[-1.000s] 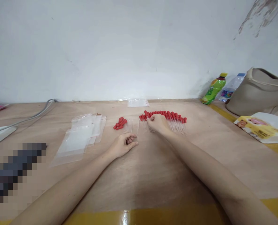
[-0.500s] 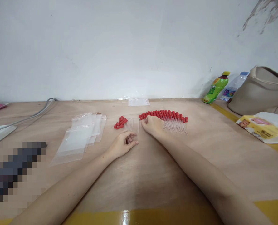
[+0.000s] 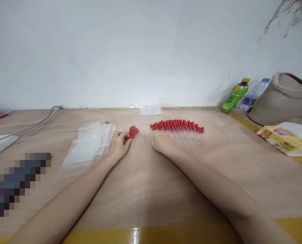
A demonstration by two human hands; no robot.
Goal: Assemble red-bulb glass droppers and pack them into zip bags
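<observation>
My left hand (image 3: 119, 145) has its thumb and fingertips closed on a red rubber bulb (image 3: 128, 137) at the near side of a small pile of red rubber bulbs (image 3: 133, 130). Right of that pile lie several thin clear glass tubes (image 3: 140, 136), side by side. My right hand (image 3: 162, 142) is curled over the lower left end of a long row of droppers (image 3: 188, 134), clear tubes capped with red bulbs. Its fingertips are hidden, so whatever they may hold does not show.
Overlapping clear zip bags (image 3: 86, 150) lie to the left, and another bag (image 3: 151, 110) rests by the wall. At right stand a green bottle (image 3: 234, 96), a clear bottle (image 3: 254, 95) and a beige bag (image 3: 280, 100), with a yellow packet (image 3: 283, 139) in front. A cable (image 3: 36, 125) crosses the far left.
My left hand has moved left and away from me to the loose bulbs, closing on one. My right hand has drawn back slightly from the red ends of the dropper row.
</observation>
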